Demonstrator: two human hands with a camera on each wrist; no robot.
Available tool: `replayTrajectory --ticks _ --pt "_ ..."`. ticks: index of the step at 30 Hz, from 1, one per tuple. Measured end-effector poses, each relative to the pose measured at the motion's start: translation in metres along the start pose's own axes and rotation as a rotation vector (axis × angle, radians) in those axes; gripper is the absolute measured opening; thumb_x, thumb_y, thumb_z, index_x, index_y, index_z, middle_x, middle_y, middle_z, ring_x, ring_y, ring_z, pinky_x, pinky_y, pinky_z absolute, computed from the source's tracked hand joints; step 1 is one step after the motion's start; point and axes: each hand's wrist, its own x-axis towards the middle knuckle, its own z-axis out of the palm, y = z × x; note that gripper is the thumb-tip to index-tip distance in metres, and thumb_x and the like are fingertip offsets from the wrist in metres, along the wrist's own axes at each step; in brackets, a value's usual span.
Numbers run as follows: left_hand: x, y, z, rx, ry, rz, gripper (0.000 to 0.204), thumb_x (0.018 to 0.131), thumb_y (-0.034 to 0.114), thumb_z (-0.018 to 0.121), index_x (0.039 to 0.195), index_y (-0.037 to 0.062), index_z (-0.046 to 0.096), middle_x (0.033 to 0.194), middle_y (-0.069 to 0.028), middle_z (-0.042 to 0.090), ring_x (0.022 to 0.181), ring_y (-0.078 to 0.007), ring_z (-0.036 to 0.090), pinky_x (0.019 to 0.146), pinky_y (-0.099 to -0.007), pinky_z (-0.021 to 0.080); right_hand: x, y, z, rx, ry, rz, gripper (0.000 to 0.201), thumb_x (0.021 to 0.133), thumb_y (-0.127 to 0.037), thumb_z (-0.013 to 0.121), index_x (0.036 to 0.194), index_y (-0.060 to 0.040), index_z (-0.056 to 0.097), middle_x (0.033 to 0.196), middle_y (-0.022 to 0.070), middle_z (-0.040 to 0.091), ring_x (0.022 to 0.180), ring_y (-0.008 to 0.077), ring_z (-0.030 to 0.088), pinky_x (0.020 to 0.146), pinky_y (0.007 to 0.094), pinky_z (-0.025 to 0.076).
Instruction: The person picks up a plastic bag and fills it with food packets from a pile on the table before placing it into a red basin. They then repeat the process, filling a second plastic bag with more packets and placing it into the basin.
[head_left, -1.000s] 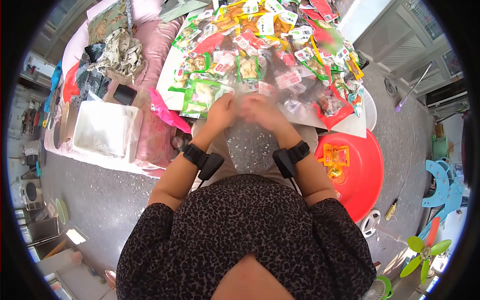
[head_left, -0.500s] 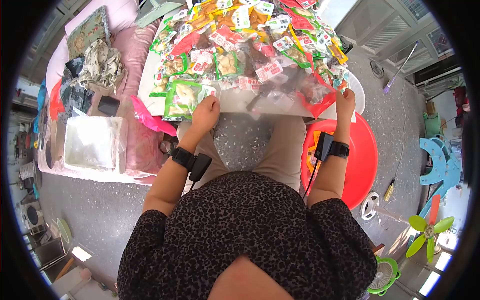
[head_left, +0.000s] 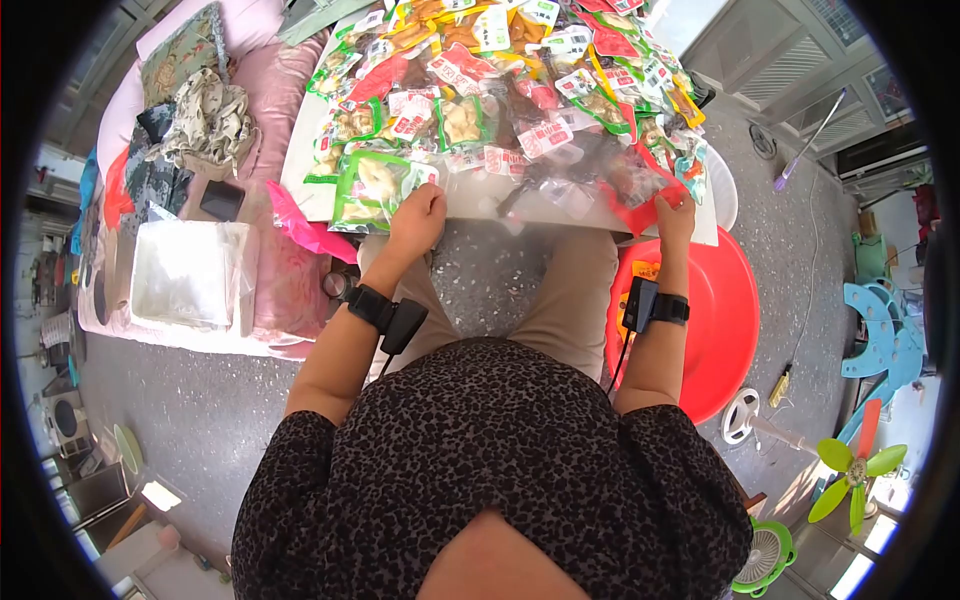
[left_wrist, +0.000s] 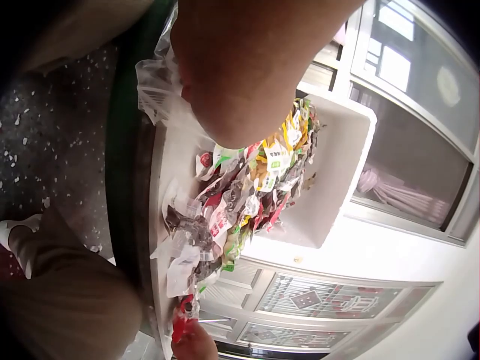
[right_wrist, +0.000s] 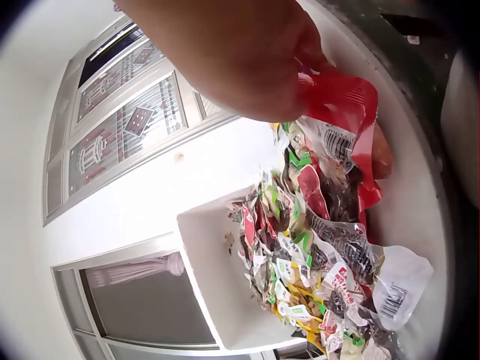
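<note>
In the head view, my left hand point(head_left: 418, 222) has its fingers curled at the right side of a clear green-edged bag point(head_left: 368, 190) by the table's front edge. In the left wrist view, clear plastic point(left_wrist: 155, 90) lies beside that hand point(left_wrist: 244, 67); its fingertips are hidden. At the right front corner, my right hand point(head_left: 676, 215) pinches a red-edged bag point(head_left: 640, 190). The right wrist view shows its red edge point(right_wrist: 345, 97) under that hand point(right_wrist: 232, 56). Many sealed food bags point(head_left: 545, 135) lie heaped across the table.
A red basin point(head_left: 720, 330) with orange packets point(head_left: 645, 270) stands below the table's right corner. On the pink-covered seat at left are a white foam box point(head_left: 185, 275) and a phone point(head_left: 222, 200). A pink bag point(head_left: 305, 225) lies beside the table's left edge.
My right hand has gone from beside my left hand to the table's right corner, first near a blue-edged packet, then onto the red-edged bag. My left hand has moved slightly left.
</note>
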Motion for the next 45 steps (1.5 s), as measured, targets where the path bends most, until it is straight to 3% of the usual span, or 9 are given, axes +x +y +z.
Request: replayTrajectory --ticks 4,7,14,17,20,26,32,41,45 --pt "0.0 -0.001 0.001 0.017 -0.014 -0.025 0.013 0.075 0.016 0.045 0.079 0.0049 0.05 0.074 -0.0143 0.054 0.07 -0.0303 0.052 0.061 -0.0353 0.041 -0.012 -0.021 -0.006 -0.473 0.153 -0.361 0.036 0.066 -0.014 0.056 0.096 0.004 0.046 0.088 0.019 0.052 0.084 0.0323 0.05 0.075 0.0358 0.04" --pt "-0.001 -0.005 0.002 0.028 -0.002 0.004 0.014 0.076 0.018 0.045 0.08 0.0055 0.05 0.074 -0.0144 0.054 0.071 -0.0304 0.052 0.062 -0.0359 0.041 -0.028 -0.065 0.003 -0.257 0.094 -0.537 0.032 0.067 -0.013 0.055 0.094 0.0038 0.047 0.088 0.0193 0.052 0.086 0.0335 0.049 0.076 0.0362 0.039" --pt "-0.001 -0.006 0.003 0.043 -0.011 -0.024 0.015 0.076 0.02 0.043 0.078 0.006 0.049 0.073 -0.0152 0.054 0.071 -0.0319 0.052 0.061 -0.0387 0.04 -0.075 -0.146 0.102 0.075 -0.472 -0.809 0.037 0.065 -0.014 0.057 0.098 0.0001 0.048 0.1 0.0176 0.05 0.096 0.0308 0.047 0.081 0.0387 0.036" --pt "-0.003 -0.007 0.003 0.06 0.009 -0.022 0.012 0.075 0.017 0.046 0.078 0.0058 0.051 0.071 -0.0145 0.054 0.067 -0.029 0.053 0.059 -0.0352 0.041 -0.088 -0.17 0.129 -0.278 -0.515 -1.084 0.038 0.066 -0.014 0.053 0.102 -0.0027 0.046 0.108 0.0144 0.046 0.105 0.0276 0.041 0.085 0.044 0.031" --pt "-0.005 -0.008 0.003 0.083 0.027 -0.012 0.011 0.075 0.016 0.047 0.078 0.0059 0.052 0.071 -0.0145 0.054 0.067 -0.0287 0.054 0.059 -0.0338 0.042 -0.092 -0.165 0.159 -0.494 -0.53 -1.131 0.036 0.068 -0.015 0.048 0.103 -0.0058 0.046 0.112 0.0124 0.043 0.11 0.0257 0.035 0.087 0.0471 0.026" --pt "-0.007 -0.008 0.0 0.084 0.01 0.022 0.012 0.076 0.017 0.045 0.079 0.0067 0.051 0.074 -0.0142 0.054 0.072 -0.031 0.052 0.062 -0.0359 0.041 -0.078 -0.157 0.174 -0.526 -0.569 -0.982 0.015 0.07 -0.015 0.046 0.081 -0.0067 0.051 0.092 0.0097 0.053 0.095 0.0242 0.046 0.079 0.0444 0.032" --pt "-0.006 -0.01 0.001 0.175 -0.054 0.058 0.013 0.076 0.018 0.044 0.079 0.0067 0.05 0.076 -0.0139 0.052 0.074 -0.0312 0.051 0.064 -0.0381 0.041 -0.058 -0.152 0.187 -0.094 -0.352 -0.986 0.008 0.069 -0.014 0.048 0.071 -0.0066 0.051 0.069 0.01 0.054 0.065 0.0282 0.052 0.058 0.0411 0.039" --pt "-0.011 -0.018 0.003 0.196 -0.088 0.125 0.014 0.076 0.019 0.044 0.081 0.0062 0.048 0.077 -0.0141 0.051 0.076 -0.032 0.05 0.065 -0.0394 0.041 -0.069 -0.166 0.19 -0.328 -0.65 -1.094 0.012 0.067 -0.017 0.049 0.069 -0.0051 0.05 0.069 0.0107 0.055 0.067 0.0286 0.053 0.058 0.0416 0.04" --pt "-0.011 -0.013 -0.001 0.152 -0.097 0.153 0.014 0.076 0.018 0.044 0.078 0.0057 0.049 0.076 -0.0147 0.052 0.074 -0.0322 0.051 0.064 -0.0391 0.041 -0.086 -0.218 0.184 -0.402 -0.719 -1.083 0.014 0.068 -0.018 0.048 0.072 -0.0049 0.05 0.072 0.0109 0.055 0.072 0.0286 0.054 0.06 0.0415 0.04"
